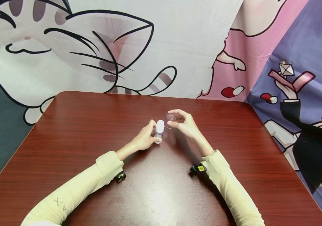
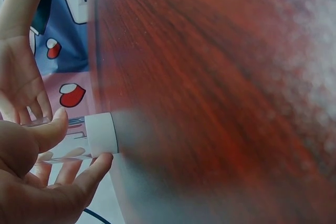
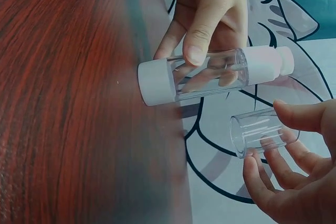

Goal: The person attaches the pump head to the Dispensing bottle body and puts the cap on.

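Observation:
A clear pump bottle (image 3: 210, 74) with a white base and a white pump top stands upright on the table, its base seeming to touch the wood. My left hand (image 1: 144, 136) grips the bottle's body between thumb and fingers. Just to the right, my right hand (image 1: 187, 125) pinches a clear cap (image 1: 170, 117), a short see-through cylinder. In the right wrist view the clear cap (image 3: 262, 132) is apart from the bottle, beside its pump end, and its wide opening points toward the table. The left wrist view shows the white base (image 2: 102, 135) below the left fingers.
The reddish-brown wooden table (image 1: 93, 113) reaches back to a cartoon-printed cloth (image 1: 194, 44). A black device is strapped at each wrist, under the pale sleeves (image 1: 79, 179). Light glares on the table's near middle.

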`<state>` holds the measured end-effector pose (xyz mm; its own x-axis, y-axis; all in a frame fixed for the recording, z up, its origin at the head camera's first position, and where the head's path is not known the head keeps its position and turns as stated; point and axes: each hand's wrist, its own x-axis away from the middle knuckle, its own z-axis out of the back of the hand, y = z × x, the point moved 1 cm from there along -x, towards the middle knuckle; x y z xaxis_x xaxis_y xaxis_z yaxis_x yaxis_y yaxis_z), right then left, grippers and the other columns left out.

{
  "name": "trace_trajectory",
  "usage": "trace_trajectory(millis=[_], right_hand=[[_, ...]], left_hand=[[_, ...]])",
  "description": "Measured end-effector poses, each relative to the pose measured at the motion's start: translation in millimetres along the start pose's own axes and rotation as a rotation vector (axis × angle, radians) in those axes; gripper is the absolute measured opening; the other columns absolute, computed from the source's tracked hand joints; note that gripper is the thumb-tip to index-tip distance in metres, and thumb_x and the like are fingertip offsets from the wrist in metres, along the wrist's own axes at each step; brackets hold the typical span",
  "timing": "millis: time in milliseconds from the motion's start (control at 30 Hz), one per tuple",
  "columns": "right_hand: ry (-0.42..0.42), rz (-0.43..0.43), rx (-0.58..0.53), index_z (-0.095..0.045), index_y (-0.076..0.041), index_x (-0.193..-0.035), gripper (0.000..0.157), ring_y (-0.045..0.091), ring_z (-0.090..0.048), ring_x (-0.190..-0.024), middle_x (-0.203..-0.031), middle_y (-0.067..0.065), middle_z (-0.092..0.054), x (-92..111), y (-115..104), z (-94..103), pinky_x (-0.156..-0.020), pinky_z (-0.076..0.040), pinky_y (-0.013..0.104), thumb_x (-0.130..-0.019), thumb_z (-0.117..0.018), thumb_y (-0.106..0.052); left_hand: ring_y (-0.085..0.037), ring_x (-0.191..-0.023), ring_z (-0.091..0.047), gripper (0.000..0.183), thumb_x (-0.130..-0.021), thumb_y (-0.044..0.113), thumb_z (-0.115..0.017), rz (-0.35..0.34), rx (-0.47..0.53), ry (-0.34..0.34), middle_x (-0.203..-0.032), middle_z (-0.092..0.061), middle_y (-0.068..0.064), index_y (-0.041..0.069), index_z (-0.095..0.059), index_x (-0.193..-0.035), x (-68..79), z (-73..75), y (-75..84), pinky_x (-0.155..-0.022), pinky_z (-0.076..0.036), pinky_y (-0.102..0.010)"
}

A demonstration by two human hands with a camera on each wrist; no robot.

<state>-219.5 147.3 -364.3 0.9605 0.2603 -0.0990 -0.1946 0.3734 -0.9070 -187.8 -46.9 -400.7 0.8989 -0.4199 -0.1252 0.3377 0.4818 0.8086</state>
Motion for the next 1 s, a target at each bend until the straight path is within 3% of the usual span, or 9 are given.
trace_trajectory(millis=[533,1000], right_hand=[[0.009,0.049,-0.001,-0.062,-0.006,-0.118,0.039,0.020,-0.065,-0.093,-0.113,0.017,-0.067,6,-10,2.0,-0.086,-0.053,0.031,-0.081,-0.074,-0.005],[0.017,0.087,0.043,-0.064,-0.006,-0.117,0.038,0.022,-0.066,-0.092,-0.109,0.016,-0.069,9,-14,0.8,-0.084,-0.054,0.033,-0.080,-0.075,-0.006]], left_hand=[[-0.028,-0.092,-0.064,0.041,-0.083,0.005,-0.072,0.007,0.000,-0.007,-0.096,-0.067,-0.018,0.003,-0.039,-0.108,0.5,1.1,1.4,-0.082,-0.049,-0.042],[-0.029,-0.093,-0.065,0.040,-0.084,0.004,-0.071,-0.007,-0.001,-0.004,-0.096,-0.067,-0.019,0.003,-0.039,-0.107,0.4,1.0,0.6,-0.083,-0.050,-0.045]])
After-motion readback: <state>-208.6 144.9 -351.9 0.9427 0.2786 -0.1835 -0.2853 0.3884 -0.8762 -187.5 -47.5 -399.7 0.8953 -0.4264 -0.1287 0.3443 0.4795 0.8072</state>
